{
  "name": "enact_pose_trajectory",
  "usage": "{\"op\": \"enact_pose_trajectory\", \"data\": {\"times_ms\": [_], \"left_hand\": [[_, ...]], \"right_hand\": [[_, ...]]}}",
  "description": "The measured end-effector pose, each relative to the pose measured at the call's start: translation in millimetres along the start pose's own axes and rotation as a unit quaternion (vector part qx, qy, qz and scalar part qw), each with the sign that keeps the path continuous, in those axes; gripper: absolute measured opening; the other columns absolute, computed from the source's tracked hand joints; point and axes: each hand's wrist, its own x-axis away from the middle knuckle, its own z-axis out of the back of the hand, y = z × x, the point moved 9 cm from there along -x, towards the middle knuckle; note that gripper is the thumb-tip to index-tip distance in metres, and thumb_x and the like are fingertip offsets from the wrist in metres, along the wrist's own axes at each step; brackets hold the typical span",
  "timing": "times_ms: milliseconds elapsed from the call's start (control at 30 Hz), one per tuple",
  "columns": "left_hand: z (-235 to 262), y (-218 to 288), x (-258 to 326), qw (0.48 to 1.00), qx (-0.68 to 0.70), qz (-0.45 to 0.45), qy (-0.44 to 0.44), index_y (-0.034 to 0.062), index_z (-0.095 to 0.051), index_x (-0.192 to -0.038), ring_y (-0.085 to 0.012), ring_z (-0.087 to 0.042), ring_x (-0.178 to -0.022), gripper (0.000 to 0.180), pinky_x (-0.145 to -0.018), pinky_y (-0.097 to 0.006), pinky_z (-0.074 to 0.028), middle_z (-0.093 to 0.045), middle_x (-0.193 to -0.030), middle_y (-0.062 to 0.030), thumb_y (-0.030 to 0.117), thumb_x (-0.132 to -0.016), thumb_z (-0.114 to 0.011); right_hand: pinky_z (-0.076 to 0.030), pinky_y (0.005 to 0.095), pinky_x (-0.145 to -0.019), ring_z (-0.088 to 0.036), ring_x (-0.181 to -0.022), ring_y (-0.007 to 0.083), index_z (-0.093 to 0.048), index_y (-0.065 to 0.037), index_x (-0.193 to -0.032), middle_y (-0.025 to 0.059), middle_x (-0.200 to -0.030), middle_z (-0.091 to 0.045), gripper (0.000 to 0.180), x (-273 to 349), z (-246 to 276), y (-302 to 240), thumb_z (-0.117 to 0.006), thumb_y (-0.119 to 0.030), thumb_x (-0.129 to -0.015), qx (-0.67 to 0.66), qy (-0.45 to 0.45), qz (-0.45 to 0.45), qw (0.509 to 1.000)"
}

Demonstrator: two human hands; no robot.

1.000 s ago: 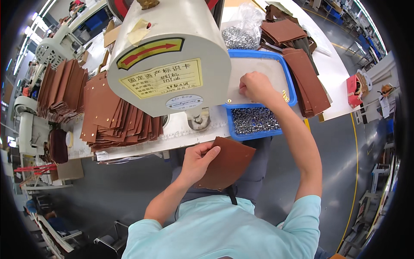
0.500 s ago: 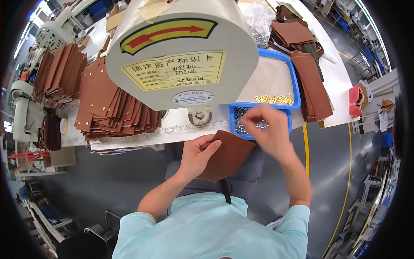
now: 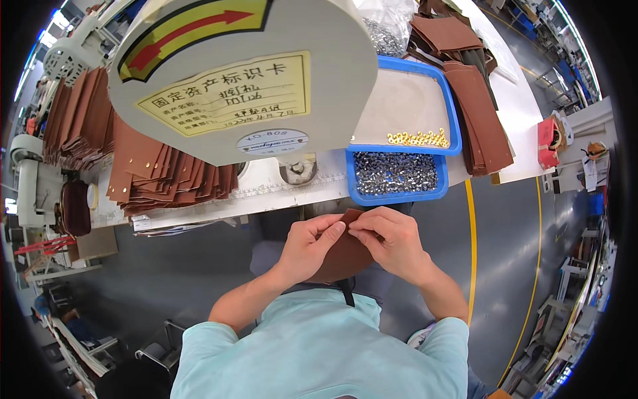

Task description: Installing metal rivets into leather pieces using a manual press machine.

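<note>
Both hands meet at the centre of the frame: the left hand point(image 3: 309, 246) and the right hand point(image 3: 392, 243) pinch the top edge of a brown leather piece point(image 3: 342, 256), fingertips almost touching; whatever small part sits between them is too tiny to make out. Most of the piece is hidden behind the hands. Just above, a blue tray point(image 3: 399, 197) holds silver rivets, and gold ones lie in the tray point(image 3: 452, 116) behind. Upper left, the machine head point(image 3: 246, 73) covers the bench and part of the stacked leather pieces point(image 3: 166, 179).
</note>
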Motion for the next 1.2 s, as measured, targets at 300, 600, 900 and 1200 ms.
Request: {"op": "enact_pose_trajectory", "data": {"times_ms": [300, 600, 900, 1200], "left_hand": [[-8.6, 1.6, 4.3, 0.999, 0.019, 0.010, -0.032, -0.0015, -0.069, -0.129, -0.0070, -0.064, -0.097, 0.032, -0.087, -0.025, -0.054, -0.075, -0.111, -0.0043, 0.020, -0.108, -0.060], [-9.2, 8.8, 12.1, 0.995, -0.096, -0.017, -0.020, 0.0002, -0.069, -0.129, -0.0100, -0.069, -0.096, 0.031, -0.085, -0.027, -0.056, -0.078, -0.108, -0.0098, 0.019, -0.105, -0.063], [-10.6, 14.1, 11.5, 0.977, -0.203, -0.048, -0.052, 0.0072, -0.072, -0.127, -0.0209, -0.077, -0.090, 0.032, -0.080, -0.030, -0.059, -0.078, -0.110, -0.0115, 0.014, -0.096, -0.072], [-5.5, 23.5, 15.8, 0.971, -0.222, -0.075, -0.044, 0.0044, -0.074, -0.118, -0.0188, -0.076, -0.085, 0.025, -0.076, -0.029, -0.059, -0.078, -0.105, -0.0102, 0.013, -0.094, -0.075]], "right_hand": [[-0.059, 0.0353, -0.067, -0.071, -0.076, 0.0243, -0.074, -0.003, -0.094, 0.0095, -0.090, -0.073, 0.019, 9.3, 8.1, 9.9, -0.084, -0.006, -0.078, -0.037, 0.039, -0.089, 0.995], [-0.057, 0.0319, -0.068, -0.068, -0.078, 0.0217, -0.074, -0.005, -0.093, 0.0057, -0.087, -0.072, 0.024, 6.4, 8.2, 6.6, -0.086, -0.006, -0.072, 0.030, 0.019, -0.035, 0.999], [-0.054, 0.0330, -0.066, -0.066, -0.070, 0.0190, -0.075, -0.007, -0.085, 0.0044, -0.074, -0.068, 0.014, 6.6, -6.1, 24.1, -0.085, -0.014, -0.077, -0.024, -0.079, -0.085, 0.993], [-0.054, 0.0333, -0.066, -0.068, -0.071, 0.0264, -0.079, -0.003, -0.096, 0.0109, -0.081, -0.070, 0.012, -25.7, 14.0, 60.3, -0.078, -0.009, -0.085, 0.070, -0.012, -0.083, 0.994]]}}
